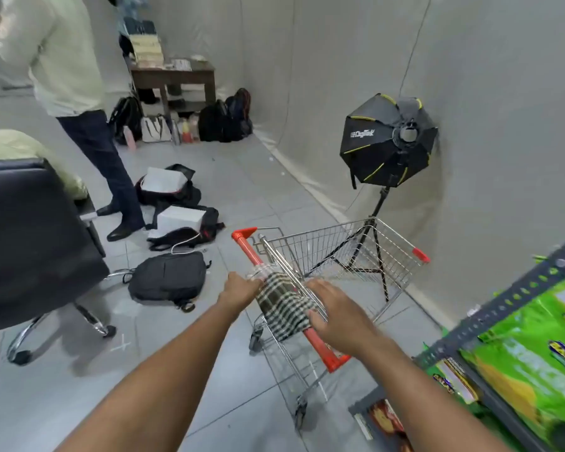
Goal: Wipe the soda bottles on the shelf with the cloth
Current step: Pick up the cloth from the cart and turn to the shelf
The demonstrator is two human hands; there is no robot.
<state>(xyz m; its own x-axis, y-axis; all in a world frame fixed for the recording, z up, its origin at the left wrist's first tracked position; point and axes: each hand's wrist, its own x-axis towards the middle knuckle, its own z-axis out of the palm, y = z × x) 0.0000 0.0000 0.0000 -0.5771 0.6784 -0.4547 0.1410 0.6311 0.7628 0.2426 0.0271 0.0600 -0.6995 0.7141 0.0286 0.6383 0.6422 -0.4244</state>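
While your head is turned away from the work, most of what you see is tiled floor (229,197) and a grey backdrop (503,93), with a black chair (30,243) at your left, another person (79,93) standing beyond it, and bags (168,277) lying open on the tiles. At your right edge runs the shelf (503,308), its metal rail crossing the corner above green packets (535,353); no soda bottles show on the part you can see. Straight ahead stands an empty wire trolley (340,256) with a light on a tripod (388,145) behind it. Draped over the trolley's red handle is the checked cloth (286,308), so you are at the fetching step and no wiping looks begun. Your left hand (240,285) is curled at the handle beside the cloth's far end, though you cannot tell whether it grips bar or fabric. Your right hand (336,318) lies spread and loose on the cloth's near end, fingers resting, nothing pinched. Next, I judge, you need to close on the cloth, lift it free of the bar, and turn right to find the bottles.
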